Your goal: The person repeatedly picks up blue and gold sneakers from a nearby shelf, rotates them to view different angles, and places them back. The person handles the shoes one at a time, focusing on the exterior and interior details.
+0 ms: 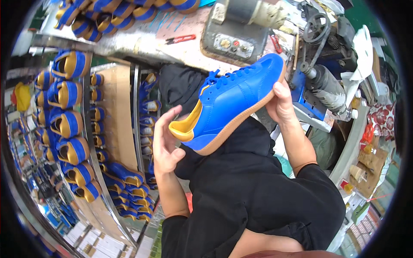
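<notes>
A blue sneaker [236, 96] with blue laces, a yellow lining and a tan gum sole is held up in front of my chest, its toe pointing to the upper right. My right hand [280, 102] grips it at the toe end, thumb against the sole's edge and the other fingers hidden beneath. Beside the yellow heel opening is my left hand [165, 144], fingers spread and curved around the heel without closing on it. Whether a left fingertip touches the collar, I cannot tell.
Many blue-and-yellow shoes [71, 96] fill a rack on the left, and more are piled at the bench's far left. A grey machine with knobs [232, 43] stands on the workbench, near a red cutter [180, 39]. Right of it is a machine with a wheel [317, 29].
</notes>
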`<control>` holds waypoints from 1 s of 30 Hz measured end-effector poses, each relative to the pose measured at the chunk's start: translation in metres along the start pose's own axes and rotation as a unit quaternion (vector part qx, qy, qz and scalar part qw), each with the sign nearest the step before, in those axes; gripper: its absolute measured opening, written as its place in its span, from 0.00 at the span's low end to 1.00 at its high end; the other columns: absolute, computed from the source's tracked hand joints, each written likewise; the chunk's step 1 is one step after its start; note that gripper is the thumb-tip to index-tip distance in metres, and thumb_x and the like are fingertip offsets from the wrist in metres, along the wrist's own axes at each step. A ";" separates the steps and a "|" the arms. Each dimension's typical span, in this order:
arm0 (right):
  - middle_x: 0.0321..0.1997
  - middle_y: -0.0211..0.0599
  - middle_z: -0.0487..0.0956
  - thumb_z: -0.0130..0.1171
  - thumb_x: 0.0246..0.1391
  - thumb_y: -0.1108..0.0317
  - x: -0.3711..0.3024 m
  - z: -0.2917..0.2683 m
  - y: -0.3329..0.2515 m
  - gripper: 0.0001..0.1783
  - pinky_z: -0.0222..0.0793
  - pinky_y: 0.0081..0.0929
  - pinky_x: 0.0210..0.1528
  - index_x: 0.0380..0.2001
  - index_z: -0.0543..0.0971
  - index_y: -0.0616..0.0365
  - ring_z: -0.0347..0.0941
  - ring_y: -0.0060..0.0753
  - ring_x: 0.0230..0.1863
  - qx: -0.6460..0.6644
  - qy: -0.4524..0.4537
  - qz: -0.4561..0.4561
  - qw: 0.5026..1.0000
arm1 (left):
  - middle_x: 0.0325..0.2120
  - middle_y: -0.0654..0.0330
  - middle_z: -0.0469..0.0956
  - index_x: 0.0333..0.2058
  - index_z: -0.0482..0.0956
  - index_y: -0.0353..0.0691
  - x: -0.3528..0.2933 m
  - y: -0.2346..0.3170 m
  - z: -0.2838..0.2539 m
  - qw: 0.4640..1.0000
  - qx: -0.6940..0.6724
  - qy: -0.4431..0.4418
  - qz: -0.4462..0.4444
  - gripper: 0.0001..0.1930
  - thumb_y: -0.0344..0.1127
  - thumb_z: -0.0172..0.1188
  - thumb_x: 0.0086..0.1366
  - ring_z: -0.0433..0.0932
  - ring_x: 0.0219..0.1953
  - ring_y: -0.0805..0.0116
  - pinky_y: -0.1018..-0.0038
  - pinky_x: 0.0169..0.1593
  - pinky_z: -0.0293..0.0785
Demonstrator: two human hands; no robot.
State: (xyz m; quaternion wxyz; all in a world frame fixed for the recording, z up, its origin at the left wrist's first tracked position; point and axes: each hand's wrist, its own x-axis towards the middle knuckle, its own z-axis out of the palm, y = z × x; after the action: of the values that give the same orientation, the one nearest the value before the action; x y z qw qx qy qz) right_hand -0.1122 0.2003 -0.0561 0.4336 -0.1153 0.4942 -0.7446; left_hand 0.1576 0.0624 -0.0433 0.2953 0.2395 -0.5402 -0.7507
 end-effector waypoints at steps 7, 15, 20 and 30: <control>0.55 0.37 0.74 0.59 0.53 0.35 0.000 -0.019 -0.055 0.45 0.70 0.33 0.56 0.61 0.64 0.57 0.73 0.32 0.55 -0.022 0.044 -0.046 0.998 | 0.53 0.43 0.72 0.62 0.59 0.29 0.036 0.007 0.047 0.997 -0.033 0.037 0.068 0.49 0.54 0.73 0.51 0.76 0.52 0.60 0.69 0.55 0.73; 0.46 0.49 0.79 0.48 0.61 0.36 0.019 -0.007 -0.096 0.40 0.84 0.31 0.32 0.55 0.64 0.66 0.82 0.39 0.40 -0.023 0.022 -0.095 0.995 | 0.49 0.45 0.74 0.62 0.59 0.28 0.081 0.036 0.075 0.995 0.010 0.049 0.082 0.51 0.60 0.71 0.52 0.76 0.50 0.60 0.68 0.55 0.73; 0.45 0.49 0.79 0.47 0.61 0.36 0.024 -0.007 -0.098 0.40 0.84 0.28 0.28 0.56 0.64 0.66 0.83 0.39 0.38 -0.022 0.035 -0.096 0.994 | 0.50 0.46 0.74 0.62 0.57 0.24 0.098 0.035 0.072 0.995 0.003 0.024 0.102 0.49 0.58 0.68 0.56 0.76 0.51 0.60 0.67 0.55 0.73; 0.50 0.47 0.76 0.52 0.58 0.37 0.016 0.004 -0.098 0.42 0.82 0.29 0.30 0.59 0.60 0.64 0.81 0.35 0.43 -0.039 0.032 -0.117 0.992 | 0.50 0.45 0.74 0.65 0.51 0.23 0.100 0.039 0.061 0.992 -0.008 0.014 0.125 0.49 0.57 0.64 0.60 0.78 0.51 0.57 0.65 0.55 0.75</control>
State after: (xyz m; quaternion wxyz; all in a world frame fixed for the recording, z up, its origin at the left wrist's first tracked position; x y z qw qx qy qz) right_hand -0.1714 0.1986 0.0234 0.3221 -0.1652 0.5200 -0.7737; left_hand 0.0519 0.0234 0.0079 0.3958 0.1782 -0.5556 -0.7092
